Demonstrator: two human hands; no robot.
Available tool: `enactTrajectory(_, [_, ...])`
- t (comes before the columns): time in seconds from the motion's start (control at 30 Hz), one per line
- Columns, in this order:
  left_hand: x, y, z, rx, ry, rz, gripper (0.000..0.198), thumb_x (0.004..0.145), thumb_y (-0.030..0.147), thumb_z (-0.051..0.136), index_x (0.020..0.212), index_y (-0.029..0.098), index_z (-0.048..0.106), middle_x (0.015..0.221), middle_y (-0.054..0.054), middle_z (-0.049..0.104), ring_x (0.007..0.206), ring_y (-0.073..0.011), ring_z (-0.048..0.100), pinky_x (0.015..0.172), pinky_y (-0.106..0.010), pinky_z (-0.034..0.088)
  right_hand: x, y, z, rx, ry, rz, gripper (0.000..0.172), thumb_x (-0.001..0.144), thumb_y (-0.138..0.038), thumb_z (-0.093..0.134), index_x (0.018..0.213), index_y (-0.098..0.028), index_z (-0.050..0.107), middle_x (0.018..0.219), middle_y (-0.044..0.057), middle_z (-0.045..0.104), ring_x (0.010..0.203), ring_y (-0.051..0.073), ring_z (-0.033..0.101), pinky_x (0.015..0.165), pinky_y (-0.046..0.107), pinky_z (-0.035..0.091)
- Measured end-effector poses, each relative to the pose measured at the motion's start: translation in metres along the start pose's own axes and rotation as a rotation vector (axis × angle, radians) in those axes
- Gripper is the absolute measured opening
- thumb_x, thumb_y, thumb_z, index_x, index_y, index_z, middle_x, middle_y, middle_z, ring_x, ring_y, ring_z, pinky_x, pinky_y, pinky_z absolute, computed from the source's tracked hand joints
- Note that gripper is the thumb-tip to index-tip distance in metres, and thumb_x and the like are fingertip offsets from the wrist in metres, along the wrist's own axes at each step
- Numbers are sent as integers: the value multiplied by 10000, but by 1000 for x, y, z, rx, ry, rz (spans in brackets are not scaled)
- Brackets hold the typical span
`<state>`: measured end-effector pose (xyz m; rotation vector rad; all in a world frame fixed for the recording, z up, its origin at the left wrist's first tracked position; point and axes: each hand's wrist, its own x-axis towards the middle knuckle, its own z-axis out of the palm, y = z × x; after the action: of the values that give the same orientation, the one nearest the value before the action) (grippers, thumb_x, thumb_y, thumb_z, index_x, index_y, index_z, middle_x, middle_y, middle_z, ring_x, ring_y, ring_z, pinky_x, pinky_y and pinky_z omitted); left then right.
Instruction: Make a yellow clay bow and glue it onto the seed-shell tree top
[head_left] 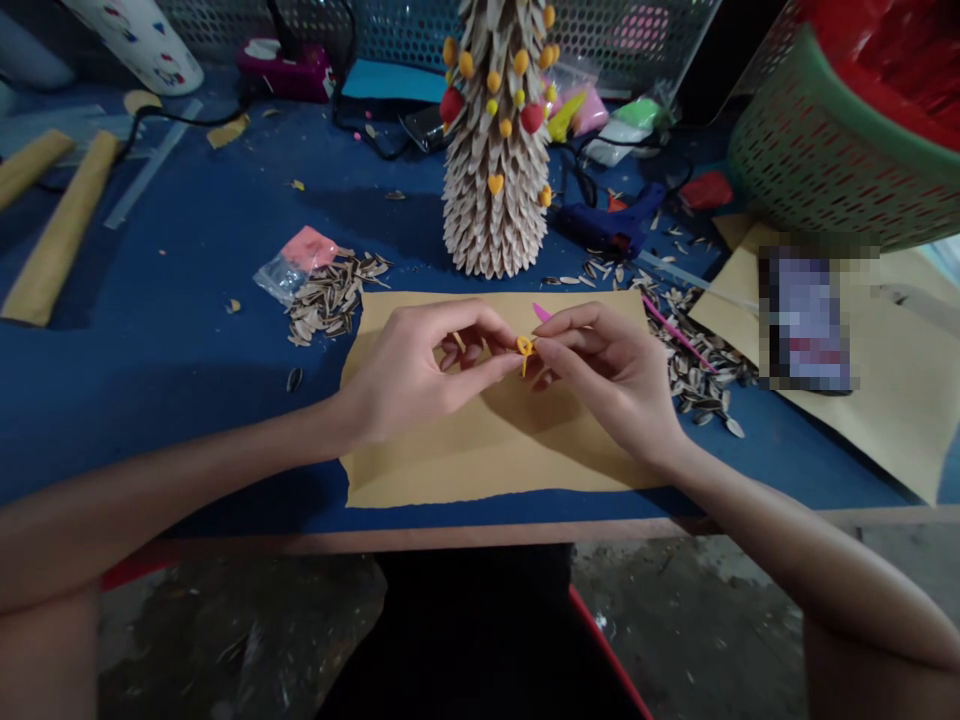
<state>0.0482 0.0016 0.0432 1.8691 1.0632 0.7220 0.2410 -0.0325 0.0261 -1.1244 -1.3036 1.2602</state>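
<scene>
Over a sheet of tan paper (442, 440), both my hands meet at a small yellow-orange bow-shaped piece (524, 348), which looks like modelling clay. My left hand (420, 370) pinches its left side between thumb and forefinger. From the other side, my right hand (611, 375) has thumb and fingertips closed on it. A pink pointed tip (541, 313) shows by the right fingers; the rest of it is hidden by the hand. Just behind stands a cone-shaped tree of overlapping seed shells (495, 225), dotted with orange, yellow and red clay pieces.
Sunflower seed shells (334, 295) lie left of the paper near a pink clay packet (309, 248). On the right are more shells, a pink stick (679, 335), a blue glue gun (615, 222), a pixelated phone (808, 320) and a green basket (832, 150).
</scene>
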Motion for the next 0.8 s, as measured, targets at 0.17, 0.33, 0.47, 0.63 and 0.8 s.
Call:
enactTrajectory(0.17, [-2, 0, 0, 42, 44, 67, 103, 871, 295, 687, 941, 221, 703, 803, -11, 680, 659, -126, 573, 608, -251, 456, 0, 1, 0, 8, 29, -15, 151, 876, -302, 740, 921, -193, 646, 764, 6, 751, 666, 125, 724, 644, 250, 628])
enactTrajectory(0.33, [-4, 0, 0, 178, 92, 177, 125, 898, 319, 666, 1000, 268, 717, 829, -15, 668, 672, -145, 568, 654, -292, 471, -1, 0, 2, 20, 23, 3, 171, 860, -319, 755, 903, -198, 643, 743, 1, 745, 676, 133, 727, 650, 258, 638])
enactTrajectory(0.47, [-5, -2, 1, 203, 100, 211, 119, 912, 313, 660, 998, 279, 735, 885, -18, 696, 679, -139, 590, 679, -288, 481, -1, -1, 2, 30, 18, 7, 192, 845, -334, 769, 901, -199, 644, 746, -1, 743, 671, 130, 721, 645, 257, 641])
enactTrajectory(0.63, [-7, -4, 2, 186, 111, 258, 111, 928, 286, 656, 1002, 278, 738, 950, -19, 718, 732, -136, 619, 705, -281, 491, -1, -1, 1, 27, 2, 10, 204, 854, -356, 758, 907, -197, 642, 758, 12, 747, 710, 151, 738, 635, 264, 640])
enactTrajectory(0.8, [-6, -4, 3, 105, 123, 211, 56, 904, 259, 688, 935, 234, 727, 858, -11, 703, 685, -121, 595, 659, -269, 489, -1, -1, 1, 45, -5, 7, 154, 890, -333, 716, 916, -196, 650, 761, 7, 747, 698, 140, 737, 631, 248, 630])
